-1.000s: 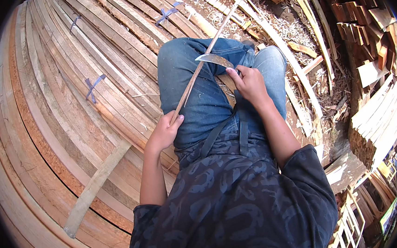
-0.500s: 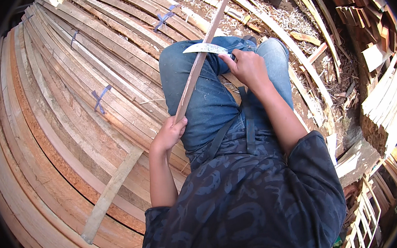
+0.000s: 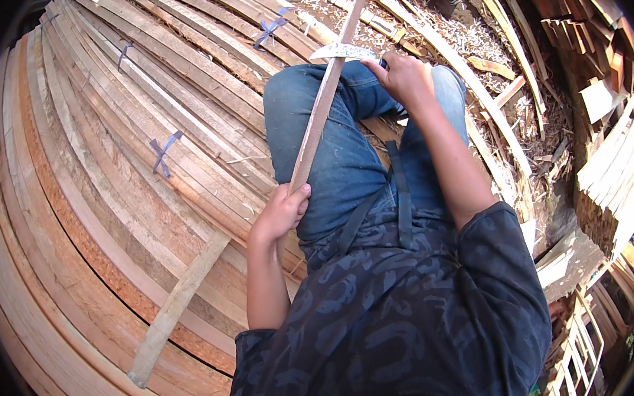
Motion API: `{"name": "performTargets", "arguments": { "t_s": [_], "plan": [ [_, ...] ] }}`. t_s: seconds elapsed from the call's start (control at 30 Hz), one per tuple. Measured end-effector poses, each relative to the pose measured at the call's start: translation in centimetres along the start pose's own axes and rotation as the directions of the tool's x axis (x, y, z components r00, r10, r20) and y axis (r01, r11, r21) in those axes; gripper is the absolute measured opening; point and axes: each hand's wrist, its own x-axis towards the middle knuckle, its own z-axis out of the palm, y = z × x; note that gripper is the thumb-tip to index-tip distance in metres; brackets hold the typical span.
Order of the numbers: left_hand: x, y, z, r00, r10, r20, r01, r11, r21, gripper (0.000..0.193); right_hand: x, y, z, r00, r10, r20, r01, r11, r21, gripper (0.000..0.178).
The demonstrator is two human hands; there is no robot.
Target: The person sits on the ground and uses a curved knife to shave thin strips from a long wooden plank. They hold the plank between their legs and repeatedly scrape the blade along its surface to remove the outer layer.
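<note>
My left hand [image 3: 282,210] is closed around the lower end of a long wooden strip [image 3: 318,123], which slants up and away across my left thigh to the top of the picture. My right hand [image 3: 406,79] grips a curved knife [image 3: 352,51] with a pale, speckled, sickle-like blade; most of its handle is hidden in my fingers. The blade lies across the strip beyond my knees, with its tip pointing left. A lighter, freshly cut streak runs along the strip's left edge between the blade and my left hand.
Long wooden strips [image 3: 70,180] lie in rows on the left, some tied with blue bands [image 3: 166,154]. A short wooden bar [image 3: 180,309] rests across them. Shavings [image 3: 460,30] litter the ground ahead. More wood pieces [image 3: 620,167] are stacked at the right.
The knife and my right hand have moved farther away along the strip. My left hand and the strip have shifted slightly right, and a longer stretch of pale cut edge now shows.
</note>
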Motion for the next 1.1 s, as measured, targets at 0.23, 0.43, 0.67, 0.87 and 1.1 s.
{"name": "performTargets", "arguments": {
  "t_s": [0.23,0.43,0.67,0.87,1.1],
  "plan": [
    [0.3,-1.0,-0.9,0.997,0.013,0.071,-0.011,1.0,-0.027,0.034,4.3,8.2,-1.0,0.924,0.332,-0.191,-0.333,0.943,0.029,0.071],
    [0.3,-0.6,-0.5,1.0,0.021,0.019,-0.021,1.0,-0.019,0.033,1.5,10.8,-3.3,0.915,0.403,0.009,-0.4,0.905,0.145,0.059],
    [0.2,-0.7,-0.1,0.997,0.068,-0.024,-0.066,0.994,0.089,0.031,-3.2,0.7,-1.6,0.998,0.025,0.059,-0.034,0.988,0.153,0.063],
    [0.2,-0.5,0.5,0.996,0.078,-0.033,-0.076,0.995,0.061,0.031,0.0,0.9,0.2,0.999,-0.038,-0.008,0.038,0.999,0.027,0.067],
    [0.2,0.3,0.2,1.0,0.009,0.023,-0.009,1.0,0.007,0.032,4.4,3.5,0.3,0.995,0.074,-0.066,-0.077,0.996,-0.048,0.078]
  ]
}}
